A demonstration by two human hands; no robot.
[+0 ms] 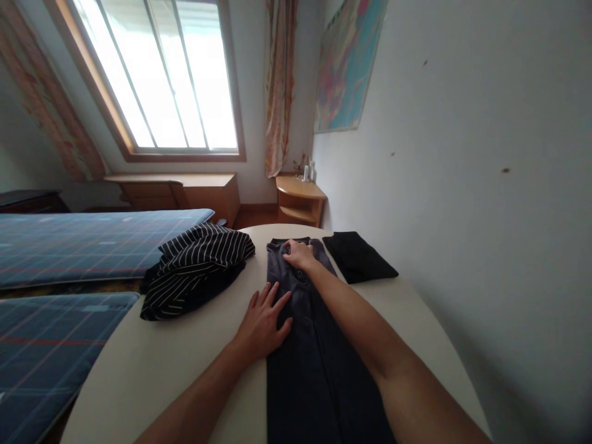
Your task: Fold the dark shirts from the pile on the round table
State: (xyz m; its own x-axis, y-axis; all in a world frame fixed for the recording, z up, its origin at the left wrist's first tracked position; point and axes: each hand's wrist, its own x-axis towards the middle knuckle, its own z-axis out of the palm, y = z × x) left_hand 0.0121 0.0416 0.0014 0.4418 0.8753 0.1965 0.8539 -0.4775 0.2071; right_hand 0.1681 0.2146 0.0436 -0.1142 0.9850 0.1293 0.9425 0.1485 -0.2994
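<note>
Both hands were down on the dark trousers (300,345), out on the pale counter (176,376)!
Waistband far, legs running lengthwise toward the wearer; the right hand (298,254) pinched near the waist, the left hand (263,324), fingers spread, pressed the near-left edge, striped cloth (198,265) left, black folded cloth (358,256) right, bright window (161,74) beyond.

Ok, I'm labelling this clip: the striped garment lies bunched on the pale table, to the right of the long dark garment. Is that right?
Not quite: the head view shows the striped garment bunched on the pale table, to the left of the long dark garment.
</note>
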